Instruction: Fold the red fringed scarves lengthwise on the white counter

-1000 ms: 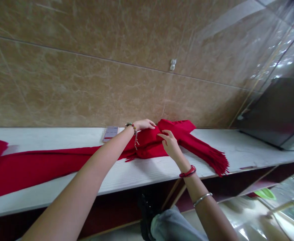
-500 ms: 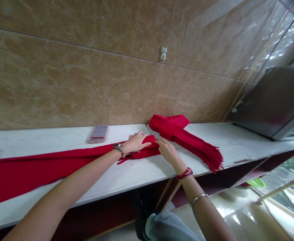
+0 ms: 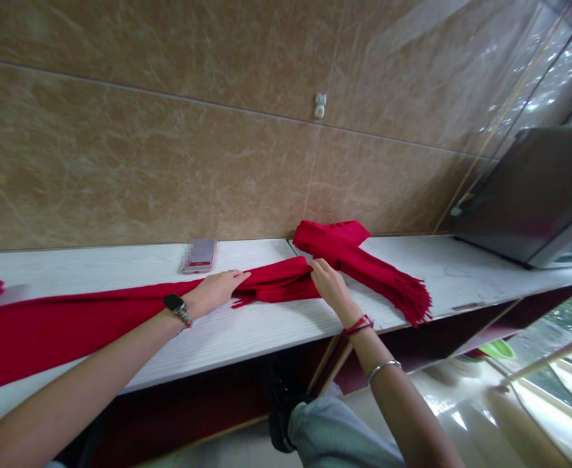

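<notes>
Found a long red scarf [image 3: 276,286] stretched along a white counter [image 3: 247,331], passing just in front of a phone [image 3: 199,255] lying flat near the back wall. Noted the left hand [image 3: 216,290] open and palm down on the cloth, just in front of the phone and a little to its right, fingers straight, gripping nothing, only pressing. Noted the right hand [image 3: 329,285] farther to the right of the phone, fingers closed on the doubled edge of the scarf at the turn of the fold. Traced the rest of the cloth from there: one run trailing far left of the phone and out of view, the other doubling back against the wall and slanting toward the front lip of the counter, ending in a fringe [image 3: 413,299] well to the right of the phone. Could not tell the number of layers under the right fingers. Judged the work in hand as flattening and squaring a fold. Judged it best done by keeping the left palm as an anchor, weight spread through flat fingers, and drawing with the right hand only enough to take out slack, not enough to drag the cloth from under the palm. Thought it wise to line up the long edges before pressing, to stroke away from the crease rather than toward it, and to keep the loose tassels [image 3: 241,302] near the left fingertips from being trapped inside. Reckoned the soft knit likely to creep on the smooth counter, hence slow, light pulls. Spotted a dark box [image 3: 524,195] far right of the phone, apart from the cloth.
</notes>
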`<state>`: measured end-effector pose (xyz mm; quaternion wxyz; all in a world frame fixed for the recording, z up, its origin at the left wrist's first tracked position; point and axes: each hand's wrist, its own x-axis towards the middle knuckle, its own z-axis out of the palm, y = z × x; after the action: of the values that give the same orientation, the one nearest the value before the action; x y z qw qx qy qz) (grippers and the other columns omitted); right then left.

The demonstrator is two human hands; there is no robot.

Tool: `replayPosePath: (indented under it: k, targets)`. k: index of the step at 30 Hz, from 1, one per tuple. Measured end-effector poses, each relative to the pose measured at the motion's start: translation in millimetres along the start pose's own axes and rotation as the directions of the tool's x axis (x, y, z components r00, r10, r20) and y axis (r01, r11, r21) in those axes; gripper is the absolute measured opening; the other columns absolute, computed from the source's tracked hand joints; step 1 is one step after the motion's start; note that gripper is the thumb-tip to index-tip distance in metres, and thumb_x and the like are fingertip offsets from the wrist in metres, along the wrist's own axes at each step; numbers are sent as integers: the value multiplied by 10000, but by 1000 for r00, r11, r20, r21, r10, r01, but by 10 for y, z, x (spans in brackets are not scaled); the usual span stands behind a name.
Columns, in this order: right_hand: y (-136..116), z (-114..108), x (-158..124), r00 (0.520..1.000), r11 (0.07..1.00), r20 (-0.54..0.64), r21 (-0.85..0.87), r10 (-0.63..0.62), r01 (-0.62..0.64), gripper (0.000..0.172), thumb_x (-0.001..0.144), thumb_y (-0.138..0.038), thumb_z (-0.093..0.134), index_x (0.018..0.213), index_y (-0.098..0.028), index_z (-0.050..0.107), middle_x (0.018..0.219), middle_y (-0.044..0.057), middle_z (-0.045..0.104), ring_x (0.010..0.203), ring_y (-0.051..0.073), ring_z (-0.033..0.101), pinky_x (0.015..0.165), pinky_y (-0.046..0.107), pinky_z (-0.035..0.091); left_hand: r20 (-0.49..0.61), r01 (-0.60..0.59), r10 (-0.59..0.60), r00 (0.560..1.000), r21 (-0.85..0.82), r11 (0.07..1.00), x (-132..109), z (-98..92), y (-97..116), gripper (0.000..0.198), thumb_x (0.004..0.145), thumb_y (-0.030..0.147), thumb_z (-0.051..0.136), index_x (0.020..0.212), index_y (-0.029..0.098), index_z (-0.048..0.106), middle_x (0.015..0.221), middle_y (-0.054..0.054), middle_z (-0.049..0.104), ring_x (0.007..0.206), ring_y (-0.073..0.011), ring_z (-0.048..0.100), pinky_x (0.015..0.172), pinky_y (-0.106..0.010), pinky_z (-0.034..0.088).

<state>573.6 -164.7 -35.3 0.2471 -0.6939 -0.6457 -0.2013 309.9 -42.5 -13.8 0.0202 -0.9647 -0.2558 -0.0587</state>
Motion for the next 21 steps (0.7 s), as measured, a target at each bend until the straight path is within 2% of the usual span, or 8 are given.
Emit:
replayPosePath:
  k: [3,6,8,12,15,17,19,21]
  targets:
    - [-39,-71,30,996,996,-76,73,-52,57,340,850,-94,324,1101,-158,545,1141,105,584,973,184,580,782,270,484,-88,12,-15,996,-37,999,21,-155,-22,591,728,-41,321,1264,159,471,1270,-73,531,1140,-162,505,960,-277,386]
    - [-91,-164,58,990,988,-107,116,-89,101,401,841,-68,311,1168,-176,516,1192,96,565,1043,183,555,837,287,480,-149,8,-13,989,-36,999,24,-307,-15,566,753,-16,288,1271,133,460,1319,-72,483,1220,-148,423,1031,-282,310]
    - [-108,-214,55,990,987,-93,114,-107,117,449,825,-43,312,1205,-187,503,1210,91,554,1066,182,542,856,288,474,-166,-15,11,986,-22,1000,7,-325,27,589,751,-20,274,1299,131,429,1356,-71,440,1254,-143,378,1050,-283,280]
    - [-63,-210,-34,994,995,51,20,-101,100,520,774,3,345,1224,-197,512,1179,104,561,1008,195,562,824,289,484,-129,-46,52,990,48,998,-48,-118,193,654,734,-52,304,1338,189,377,1396,-73,383,1255,-154,381,1015,-295,323]
    - [-5,-124,-129,969,985,211,-84,-128,148,522,762,14,362,1211,-191,533,1205,128,539,1028,216,551,824,303,479,-48,-68,74,996,118,991,-62,107,328,640,758,-35,355,1343,224,363,1407,-86,363,1252,-191,387,988,-323,346]
    - [32,-68,-163,950,982,283,-96,-132,165,524,767,8,365,1228,-187,519,1237,128,520,1036,211,554,831,294,474,-43,-59,65,997,130,990,-44,208,395,614,778,27,423,1359,205,333,1410,-110,352,1257,-224,377,992,-343,341]
    - [74,-32,-166,944,986,308,-77,-116,146,507,783,-16,370,1244,-181,502,1256,126,512,1030,200,566,842,283,470,-62,-50,58,996,131,990,-8,240,440,599,788,103,490,1360,170,326,1404,-140,351,1253,-257,376,992,-365,342]
    - [128,-13,-156,942,988,311,-46,-124,145,485,799,-37,371,1243,-182,500,1253,121,523,1043,197,568,869,288,461,-68,-52,61,996,128,990,38,201,461,537,811,101,469,1334,157,362,1380,-155,382,1209,-262,432,956,-368,383]
